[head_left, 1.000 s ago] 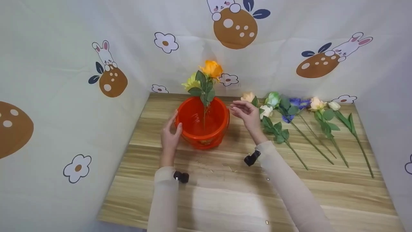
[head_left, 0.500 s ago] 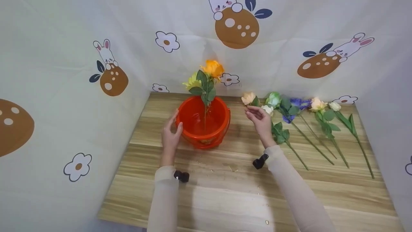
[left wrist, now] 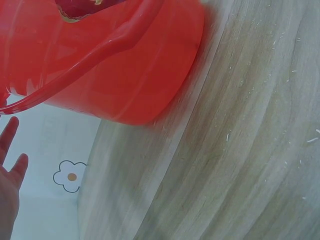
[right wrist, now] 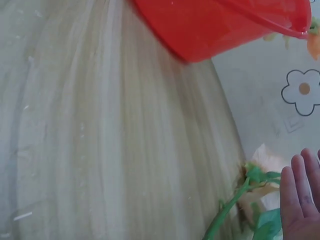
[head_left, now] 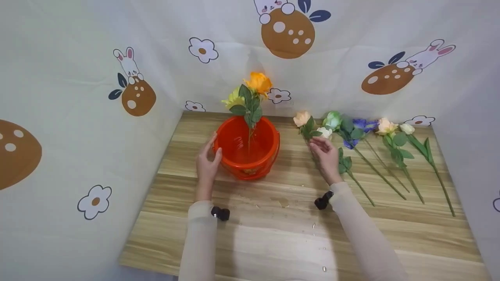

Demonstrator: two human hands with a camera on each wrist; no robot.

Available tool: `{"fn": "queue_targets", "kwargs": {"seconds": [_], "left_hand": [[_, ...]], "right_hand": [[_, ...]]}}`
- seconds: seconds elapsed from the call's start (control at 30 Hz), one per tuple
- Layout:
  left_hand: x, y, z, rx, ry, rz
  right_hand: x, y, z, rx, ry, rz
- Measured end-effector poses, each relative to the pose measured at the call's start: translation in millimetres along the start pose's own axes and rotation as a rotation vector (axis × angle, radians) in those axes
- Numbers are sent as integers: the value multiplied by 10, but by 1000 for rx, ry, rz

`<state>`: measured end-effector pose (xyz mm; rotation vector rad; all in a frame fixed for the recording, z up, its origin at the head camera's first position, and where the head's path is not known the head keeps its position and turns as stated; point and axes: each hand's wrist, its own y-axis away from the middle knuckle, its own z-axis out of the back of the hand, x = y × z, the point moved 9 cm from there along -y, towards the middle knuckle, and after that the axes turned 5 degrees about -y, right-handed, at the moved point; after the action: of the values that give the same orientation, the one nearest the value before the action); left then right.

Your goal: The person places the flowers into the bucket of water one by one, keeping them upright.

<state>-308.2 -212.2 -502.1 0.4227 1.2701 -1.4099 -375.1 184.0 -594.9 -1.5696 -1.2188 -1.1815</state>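
An orange-red bucket [head_left: 267,166] stands on the table, holding an orange flower [head_left: 258,82] and a yellow flower [head_left: 234,98]. At its left side is my left hand [head_left: 208,164], thumb and fingers spread along the rim; whether every finger touches is not clear. My right hand [head_left: 327,158] hovers by the leaves and stem of a peach flower [head_left: 302,118], beside a white flower [head_left: 325,132]. In the right wrist view the fingers [right wrist: 300,187] look straight and grip nothing, with the peach flower's green stem [right wrist: 227,210] just beside them.
Right of my right hand lie a green flower [head_left: 333,120], a purple flower [head_left: 364,125], another peach flower [head_left: 386,126] and a white tulip [head_left: 407,128], stems toward me. Small drops and bits dot the wooden table [head_left: 273,234]. A printed curtain [head_left: 218,23] hangs behind.
My right hand has moved from beside the bucket's right rim to the right and toward me, reaching the peach flower's stem. The left hand and bucket stay put.
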Motion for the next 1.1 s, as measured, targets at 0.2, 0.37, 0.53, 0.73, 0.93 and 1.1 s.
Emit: {"fn": "queue_targets", "kwargs": {"seconds": [0.2, 0.37, 0.53, 0.73, 0.93, 1.1], "left_hand": [[14, 4, -3, 20, 6, 21], [6, 8, 0, 23, 3, 20], [-5, 3, -4, 19, 1, 18], [-10, -1, -5, 15, 13, 12], [-9, -7, -8, 21, 12, 7], [-2, -9, -3, 16, 24, 8]], "right_hand": [[-122, -13, 78, -2, 48, -2], [-208, -3, 121, -7, 77, -47], [-296, -11, 157, -4, 76, -97], [-384, -21, 164, 18, 92, -147], [-438, -26, 166, 53, 121, -189], [-504, -48, 185, 59, 145, -232]]}}
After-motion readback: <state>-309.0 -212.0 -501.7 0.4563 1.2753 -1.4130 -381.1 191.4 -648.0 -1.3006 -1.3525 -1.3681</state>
